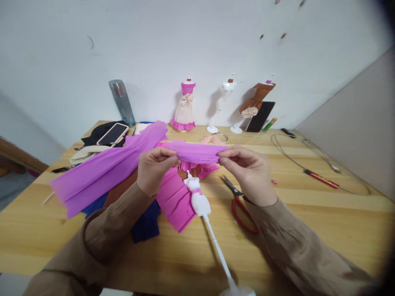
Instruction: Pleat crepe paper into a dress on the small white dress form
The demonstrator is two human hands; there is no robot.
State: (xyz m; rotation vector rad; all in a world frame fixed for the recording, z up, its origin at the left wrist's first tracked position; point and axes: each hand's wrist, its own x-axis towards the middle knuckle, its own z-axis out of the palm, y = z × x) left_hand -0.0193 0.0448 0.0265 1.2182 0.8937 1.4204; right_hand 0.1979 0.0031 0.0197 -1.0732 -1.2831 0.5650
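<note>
A folded strip of purple crepe paper (pixel 199 152) is stretched level between my two hands, above the table. My left hand (pixel 156 167) pinches its left end between thumb and fingers. At the right end, my right hand (pixel 247 170) pinches it the same way. Below the strip a small white mannequin (pixel 200 202) on a thin stand lies tilted over the table, with a pink band at its waist. Pleated hot-pink crepe paper (pixel 175 201) lies just left of it. Red-handled scissors (pixel 243 211) rest with blades open, partly behind my right wrist.
A long purple crepe sheet (pixel 108 172) covers blue and brown pieces at left, beside a phone (pixel 112 134) and a bottle (pixel 121 102). Along the wall stand a pink-and-cream dressed mannequin (pixel 185 107), a bare one (pixel 220 102) and a brown-dressed one (pixel 259 96). A red-handled corded tool (pixel 321 178) lies right.
</note>
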